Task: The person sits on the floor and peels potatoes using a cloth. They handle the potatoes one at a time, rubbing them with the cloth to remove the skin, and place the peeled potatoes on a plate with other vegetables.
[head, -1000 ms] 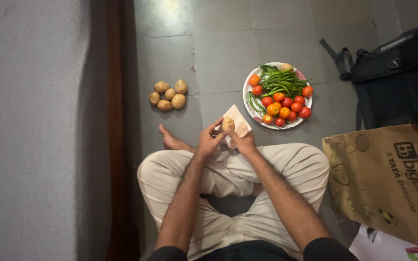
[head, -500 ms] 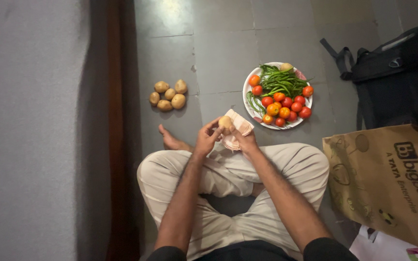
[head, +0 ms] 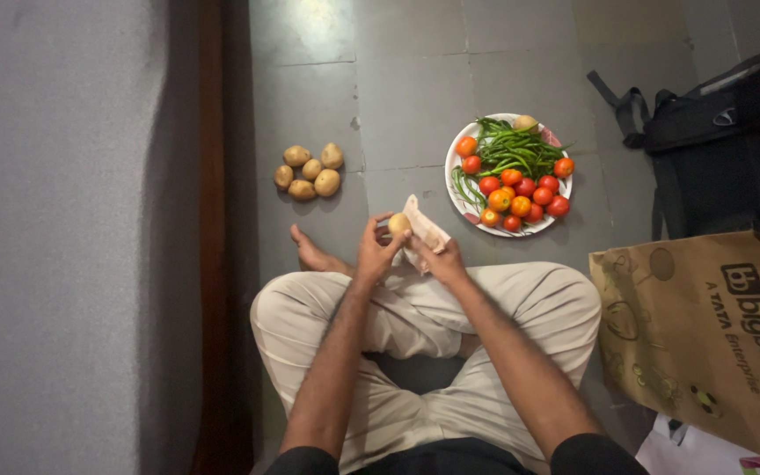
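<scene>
I sit cross-legged on a grey tiled floor. My left hand [head: 374,252] holds a small pale potato [head: 398,223] at its fingertips, just above my knees. My right hand [head: 440,260] grips a crumpled beige cloth [head: 424,229] that lies against the potato's right side. Both hands are close together in front of my legs. A pile of several brown potatoes [head: 309,172] lies on the floor to the far left of my hands.
A white plate [head: 456,200] holds tomatoes, green chillies and one potato, just beyond my right hand. A brown paper bag [head: 705,334] stands at the right, a black backpack [head: 723,149] behind it. A grey mattress [head: 63,237] runs along the left. My bare foot [head: 314,257] rests near my left knee.
The potato has shifted left in my left hand, out from the cloth. The cloth, spread flat behind the potato before, is now bunched in my right hand.
</scene>
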